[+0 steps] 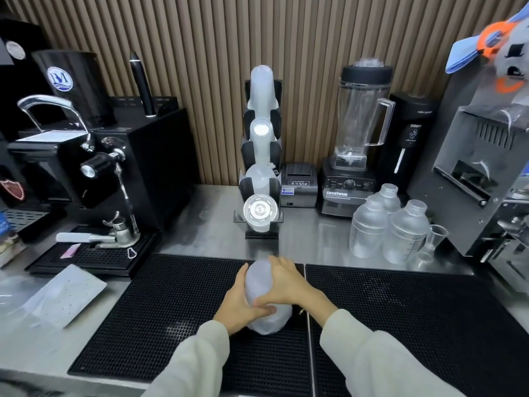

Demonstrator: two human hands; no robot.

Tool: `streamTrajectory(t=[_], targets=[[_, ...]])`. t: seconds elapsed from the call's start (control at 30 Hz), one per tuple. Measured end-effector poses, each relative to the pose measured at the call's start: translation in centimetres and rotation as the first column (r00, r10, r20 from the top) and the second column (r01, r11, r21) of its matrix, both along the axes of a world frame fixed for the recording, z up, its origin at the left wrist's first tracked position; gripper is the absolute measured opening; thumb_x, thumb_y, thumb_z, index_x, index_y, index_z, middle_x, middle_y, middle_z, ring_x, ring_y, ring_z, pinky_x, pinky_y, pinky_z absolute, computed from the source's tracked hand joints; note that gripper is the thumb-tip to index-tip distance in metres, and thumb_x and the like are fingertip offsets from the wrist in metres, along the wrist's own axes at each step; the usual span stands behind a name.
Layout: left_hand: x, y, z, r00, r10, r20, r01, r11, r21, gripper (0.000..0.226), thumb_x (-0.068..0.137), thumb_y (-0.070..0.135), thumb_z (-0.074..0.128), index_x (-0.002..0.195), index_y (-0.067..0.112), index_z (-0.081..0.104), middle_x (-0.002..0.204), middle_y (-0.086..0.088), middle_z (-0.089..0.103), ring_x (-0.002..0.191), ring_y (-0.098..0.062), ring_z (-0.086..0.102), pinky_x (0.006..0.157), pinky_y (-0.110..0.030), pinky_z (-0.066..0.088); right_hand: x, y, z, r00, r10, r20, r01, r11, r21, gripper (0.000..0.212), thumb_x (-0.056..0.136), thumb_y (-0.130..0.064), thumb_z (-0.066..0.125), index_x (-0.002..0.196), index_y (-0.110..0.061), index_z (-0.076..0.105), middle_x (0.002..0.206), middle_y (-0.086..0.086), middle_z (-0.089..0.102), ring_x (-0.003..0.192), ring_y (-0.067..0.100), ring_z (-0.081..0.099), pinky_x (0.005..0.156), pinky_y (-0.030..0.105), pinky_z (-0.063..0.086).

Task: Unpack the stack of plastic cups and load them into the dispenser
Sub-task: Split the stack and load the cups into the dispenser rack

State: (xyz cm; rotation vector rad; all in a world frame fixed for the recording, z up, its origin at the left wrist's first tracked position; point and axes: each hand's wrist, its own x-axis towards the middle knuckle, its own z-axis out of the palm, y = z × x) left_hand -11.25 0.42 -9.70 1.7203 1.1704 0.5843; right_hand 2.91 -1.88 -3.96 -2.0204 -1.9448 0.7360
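Note:
A stack of translucent plastic cups (pixel 259 279) lies on its side on the black rubber mat (pixel 177 308), pointing away from me. My left hand (pixel 239 306) grips its left side, thumb across the lower part. My right hand (pixel 286 285) wraps over it from the right. Behind the mat, at the wall, stands the black tiered cup dispenser (pixel 261 156). Its upper slots hold stacks of frosted cups (pixel 261 90), and the lowest slot holds lids (pixel 258 210).
An espresso machine (pixel 86 161) with a drip tray stands at left. A receipt printer (pixel 299 181), a blender (pixel 355 138), frosted shaker bottles (pixel 386 224) and a sealing machine (pixel 486 167) stand at right. A crumpled plastic bag (pixel 63 296) lies left of the mat.

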Motion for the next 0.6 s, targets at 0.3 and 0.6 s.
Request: streamTrajectory(t=[0.3, 0.6], targets=[[1.5, -2.0, -0.9, 0.973, 0.217, 0.084, -0.223, 0.972, 0.075, 0.12, 0.058, 0.033, 0.088, 0.147, 0.023, 0.008, 0.129, 0.005, 0.049, 0.106, -0.006, 0.047, 0.089, -0.017, 0.035, -0.3, 1.5, 1.0, 0.996, -0.055, 0.066, 0.058, 0.997, -0.048, 0.073, 0.063, -0.036, 0.081, 0.124, -0.015, 0.047, 0.127, 0.014, 0.044, 0.124, 0.031, 0.037, 0.098, 0.039, 0.04], [1.0, -0.6, -1.4, 0.989, 0.108, 0.099, -0.112, 0.993, 0.035, 0.128, 0.054, 0.029, 0.089, 0.147, 0.024, 0.001, 0.131, 0.015, 0.039, 0.113, -0.004, 0.044, 0.093, -0.017, 0.034, -1.9, 1.8, 0.1, 0.973, -0.103, 0.208, 0.133, 0.982, -0.135, 0.095, 0.06, -0.035, 0.082, 0.132, -0.019, 0.023, 0.131, 0.016, 0.041, 0.122, 0.036, 0.04, 0.101, 0.049, 0.036]])
